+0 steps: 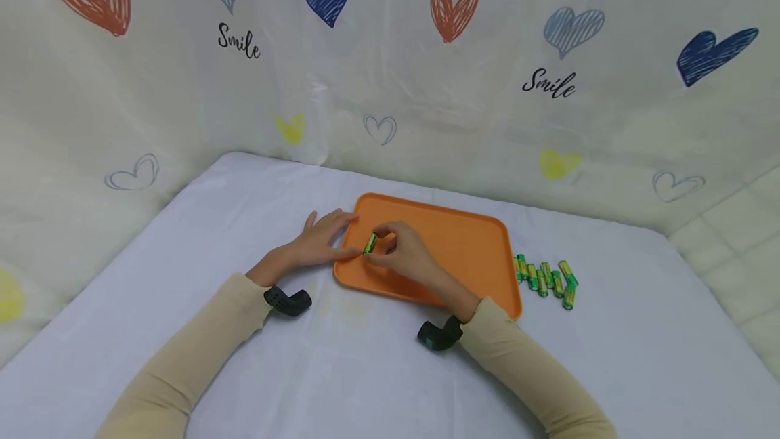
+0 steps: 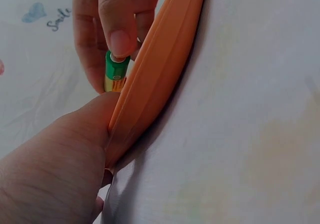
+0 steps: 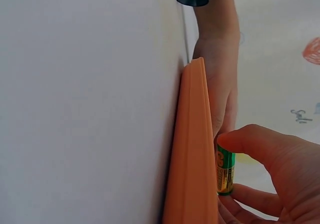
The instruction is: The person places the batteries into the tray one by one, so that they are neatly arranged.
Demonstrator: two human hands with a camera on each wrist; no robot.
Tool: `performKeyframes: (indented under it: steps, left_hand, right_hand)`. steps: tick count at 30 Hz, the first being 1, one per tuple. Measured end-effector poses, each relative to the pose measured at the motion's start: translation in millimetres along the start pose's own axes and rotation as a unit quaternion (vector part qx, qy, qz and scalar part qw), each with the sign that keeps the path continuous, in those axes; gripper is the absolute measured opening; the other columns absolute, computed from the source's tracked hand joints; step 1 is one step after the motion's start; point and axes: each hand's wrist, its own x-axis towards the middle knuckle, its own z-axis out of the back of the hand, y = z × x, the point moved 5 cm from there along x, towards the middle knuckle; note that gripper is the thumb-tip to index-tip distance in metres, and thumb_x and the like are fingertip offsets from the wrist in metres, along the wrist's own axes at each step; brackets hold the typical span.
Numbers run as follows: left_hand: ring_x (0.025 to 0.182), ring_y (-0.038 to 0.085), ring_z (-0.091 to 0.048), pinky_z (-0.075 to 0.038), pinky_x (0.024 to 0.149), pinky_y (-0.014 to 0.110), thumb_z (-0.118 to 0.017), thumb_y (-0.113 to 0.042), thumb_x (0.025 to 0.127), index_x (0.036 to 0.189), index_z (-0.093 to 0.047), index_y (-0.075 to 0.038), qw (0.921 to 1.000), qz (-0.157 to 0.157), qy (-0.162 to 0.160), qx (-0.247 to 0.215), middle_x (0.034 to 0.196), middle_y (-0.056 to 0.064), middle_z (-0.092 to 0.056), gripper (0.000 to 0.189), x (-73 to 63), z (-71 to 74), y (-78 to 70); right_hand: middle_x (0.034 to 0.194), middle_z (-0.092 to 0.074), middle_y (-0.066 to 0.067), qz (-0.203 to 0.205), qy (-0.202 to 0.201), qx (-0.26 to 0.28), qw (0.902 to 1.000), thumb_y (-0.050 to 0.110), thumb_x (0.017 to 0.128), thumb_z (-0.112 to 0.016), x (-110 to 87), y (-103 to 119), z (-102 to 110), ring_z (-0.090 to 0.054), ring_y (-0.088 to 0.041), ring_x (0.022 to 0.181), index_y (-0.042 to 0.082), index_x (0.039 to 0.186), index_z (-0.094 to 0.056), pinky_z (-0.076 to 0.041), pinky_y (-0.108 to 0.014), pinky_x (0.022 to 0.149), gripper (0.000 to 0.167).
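My right hand (image 1: 405, 254) pinches a green and yellow battery (image 1: 370, 243) between thumb and fingertips, over the left part of an orange tray (image 1: 453, 239). In the right wrist view the thumb sits on one end of the battery (image 3: 225, 173) and a finger on the other. My left hand (image 1: 318, 241) lies spread at the tray's left edge, with the thumb reaching over the rim close to the battery. The left wrist view shows that thumb (image 2: 75, 134) against the tray wall (image 2: 157, 78), just below the battery's green end.
Several more green and yellow batteries (image 1: 543, 283) lie loosely grouped on the white tablecloth (image 1: 341, 371), just right of the tray. Behind the table hangs a pale cloth (image 1: 402, 73) printed with hearts and "Smile". Each wrist wears a black device (image 1: 440, 335).
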Motion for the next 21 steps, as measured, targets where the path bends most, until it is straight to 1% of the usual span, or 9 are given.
performKeyframes:
  steps: [8, 13, 17, 21]
  left_hand:
    - [0.149, 0.033, -0.011, 0.009, 0.112, 0.064, -0.063, -0.047, 0.091, 0.153, -0.03, -0.013, 0.9999, -0.005, -0.001, 0.012, 0.159, 0.013, -0.028, 0.078, 1.4, 0.0, 1.2]
    - [0.15, 0.033, -0.01, 0.01, 0.112, 0.064, -0.063, -0.045, 0.092, 0.153, -0.029, -0.013, 0.9999, -0.007, 0.003, 0.008, 0.159, 0.013, -0.026, 0.077, 0.7, 1.4, -0.3]
    - [0.15, 0.033, -0.009, 0.01, 0.112, 0.064, -0.063, -0.042, 0.092, 0.153, -0.029, -0.013, 0.9999, -0.012, 0.004, 0.006, 0.159, 0.013, -0.026, 0.076, -0.3, 1.2, -0.9]
    - [0.15, 0.033, -0.009, 0.01, 0.112, 0.064, -0.064, -0.041, 0.091, 0.153, -0.029, -0.013, 0.9999, -0.012, 0.004, 0.004, 0.159, 0.013, -0.026, 0.076, -0.3, 1.5, -1.3]
  right_hand:
    - [0.115, -0.059, -0.014, -0.002, -0.016, 0.015, 0.9998, 0.015, 0.082, -0.08, 11.1, -0.1, -6.0, -0.064, -0.024, 0.087, -0.001, 0.12, -0.061, -0.056, -0.029, 0.074, 0.045]
    - [0.116, -0.06, -0.014, -0.019, -0.021, 0.03, 0.9992, 0.016, 0.081, -0.081, 17.1, -2.2, -8.6, -0.064, -0.024, 0.089, 0.001, 0.121, -0.061, -0.056, -0.03, 0.076, 0.047]
    - [0.119, -0.06, -0.013, -0.036, -0.018, 0.064, 0.9972, 0.015, 0.082, -0.08, 21.6, -5.7, -12.9, -0.065, -0.026, 0.095, 0.001, 0.123, -0.061, -0.056, -0.031, 0.08, 0.047]
    - [0.121, -0.06, -0.013, -0.058, -0.01, 0.102, 0.9931, 0.014, 0.082, -0.079, 26.3, -9.5, -16.9, -0.065, -0.026, 0.101, 0.001, 0.125, -0.061, -0.056, -0.031, 0.083, 0.048]
